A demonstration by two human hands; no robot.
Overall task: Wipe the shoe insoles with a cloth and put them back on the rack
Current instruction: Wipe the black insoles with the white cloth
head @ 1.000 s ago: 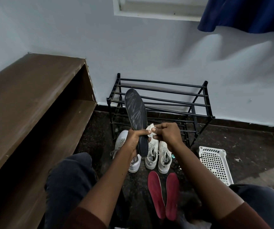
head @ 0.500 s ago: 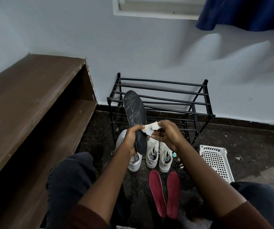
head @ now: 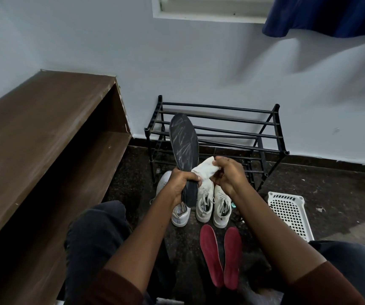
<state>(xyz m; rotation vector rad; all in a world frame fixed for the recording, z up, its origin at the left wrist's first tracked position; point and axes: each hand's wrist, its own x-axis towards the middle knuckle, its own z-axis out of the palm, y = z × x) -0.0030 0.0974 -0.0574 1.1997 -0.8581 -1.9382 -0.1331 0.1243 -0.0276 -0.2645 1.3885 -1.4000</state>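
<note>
My left hand [head: 182,182] grips a dark grey insole [head: 184,143] near its heel end, holding it upright with the toe pointing up in front of the black metal shoe rack [head: 219,133]. Whitish streaks mark its upper face. My right hand [head: 229,176] holds a crumpled white cloth [head: 204,169] against the insole's right edge, close to my left hand. Two red insoles [head: 220,255] lie side by side on the dark floor between my knees. The rack's bars carry nothing that I can see.
Three white sneakers [head: 203,201] stand on the floor in front of the rack. A white perforated plastic basket [head: 289,213] lies at the right. A brown wooden shelf unit [head: 45,139] fills the left side. A blue curtain [head: 327,16] hangs at the top right.
The cloth has come further out of my right hand and now bunches up against the insole. My left hand keeps its grip on the insole, which has barely moved.
</note>
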